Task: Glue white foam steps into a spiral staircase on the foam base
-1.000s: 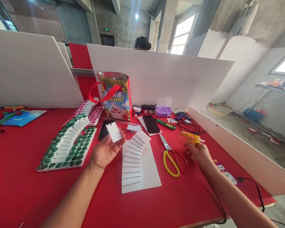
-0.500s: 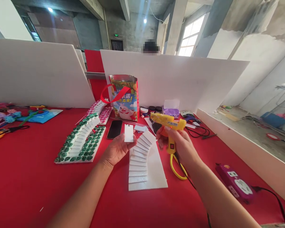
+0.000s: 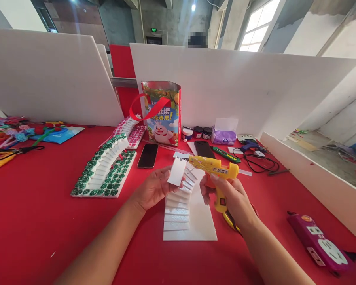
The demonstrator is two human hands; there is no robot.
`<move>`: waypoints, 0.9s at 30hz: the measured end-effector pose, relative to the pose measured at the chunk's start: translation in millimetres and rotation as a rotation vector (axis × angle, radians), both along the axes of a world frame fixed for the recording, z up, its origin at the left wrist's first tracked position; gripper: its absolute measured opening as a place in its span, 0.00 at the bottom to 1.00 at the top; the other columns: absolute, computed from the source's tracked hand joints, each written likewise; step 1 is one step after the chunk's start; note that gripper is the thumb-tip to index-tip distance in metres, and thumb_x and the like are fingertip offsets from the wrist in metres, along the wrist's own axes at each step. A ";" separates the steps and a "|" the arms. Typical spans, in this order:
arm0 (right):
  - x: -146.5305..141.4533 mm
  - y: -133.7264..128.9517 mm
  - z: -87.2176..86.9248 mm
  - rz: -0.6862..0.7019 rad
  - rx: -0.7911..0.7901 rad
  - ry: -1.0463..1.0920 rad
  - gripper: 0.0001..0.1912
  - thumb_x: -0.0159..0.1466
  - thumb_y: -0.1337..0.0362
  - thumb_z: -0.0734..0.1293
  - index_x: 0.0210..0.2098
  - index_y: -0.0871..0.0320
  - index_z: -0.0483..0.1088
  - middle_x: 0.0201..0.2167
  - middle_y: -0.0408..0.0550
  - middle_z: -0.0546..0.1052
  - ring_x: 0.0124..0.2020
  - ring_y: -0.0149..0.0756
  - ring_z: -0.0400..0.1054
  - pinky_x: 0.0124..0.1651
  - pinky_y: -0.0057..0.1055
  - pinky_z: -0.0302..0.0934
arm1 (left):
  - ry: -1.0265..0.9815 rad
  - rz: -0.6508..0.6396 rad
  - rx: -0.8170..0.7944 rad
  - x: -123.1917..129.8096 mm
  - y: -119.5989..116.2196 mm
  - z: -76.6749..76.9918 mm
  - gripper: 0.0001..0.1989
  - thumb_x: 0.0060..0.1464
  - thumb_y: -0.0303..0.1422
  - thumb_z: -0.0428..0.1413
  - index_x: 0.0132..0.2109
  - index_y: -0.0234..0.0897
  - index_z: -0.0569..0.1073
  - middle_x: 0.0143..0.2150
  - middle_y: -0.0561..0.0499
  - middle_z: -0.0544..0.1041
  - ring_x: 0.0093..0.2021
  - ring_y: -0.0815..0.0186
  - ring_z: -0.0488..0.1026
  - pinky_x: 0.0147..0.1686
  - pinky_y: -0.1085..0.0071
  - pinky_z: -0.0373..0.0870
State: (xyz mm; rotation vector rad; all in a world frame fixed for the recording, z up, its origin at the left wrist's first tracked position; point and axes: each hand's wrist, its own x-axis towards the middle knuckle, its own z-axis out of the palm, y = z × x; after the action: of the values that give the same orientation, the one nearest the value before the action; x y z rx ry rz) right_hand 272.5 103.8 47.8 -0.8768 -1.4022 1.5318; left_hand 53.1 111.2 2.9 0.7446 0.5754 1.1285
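Note:
My left hand [image 3: 156,186] holds a small white card [image 3: 177,171] between thumb and fingers, its face turned up toward me. In my right hand [image 3: 231,196] is a yellow glue gun [image 3: 216,167], gripped by its handle, with its nozzle close to the card's upper right edge. Below both hands lies a white board [image 3: 203,223], and on it a curved row of overlapping white strips [image 3: 177,217]. A decorated board with green discs [image 3: 108,186] and a similar curved row of white strips rests to the left.
A printed bag [image 3: 163,114] stands behind a phone [image 3: 147,155]. Small jars [image 3: 198,132], a purple pack [image 3: 224,136] and a green cutter [image 3: 225,154] lie further back. A purple power strip [image 3: 320,241] is at right, craft stems [image 3: 17,136] far left.
The view has tilted down and shifted left. The white card is now tilted, and the glue gun's nozzle has come up to its edge.

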 end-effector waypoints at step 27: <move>0.1 -3.6 -2.7 -0.021 0.038 -0.107 0.22 0.68 0.48 0.64 0.27 0.58 0.69 0.22 0.42 0.71 0.21 0.28 0.65 0.27 0.28 0.56 | -0.023 -0.003 0.001 -1.2 1.1 -6.2 0.18 0.47 0.37 0.71 0.43 0.30 0.84 0.35 0.43 0.83 0.35 0.64 0.79 0.35 0.73 0.75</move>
State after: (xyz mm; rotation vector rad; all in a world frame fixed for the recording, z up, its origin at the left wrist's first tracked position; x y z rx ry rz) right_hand 272.6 100.3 45.2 -0.9590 -1.4894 1.4561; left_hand 51.8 112.3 -3.4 0.7328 0.5542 1.1330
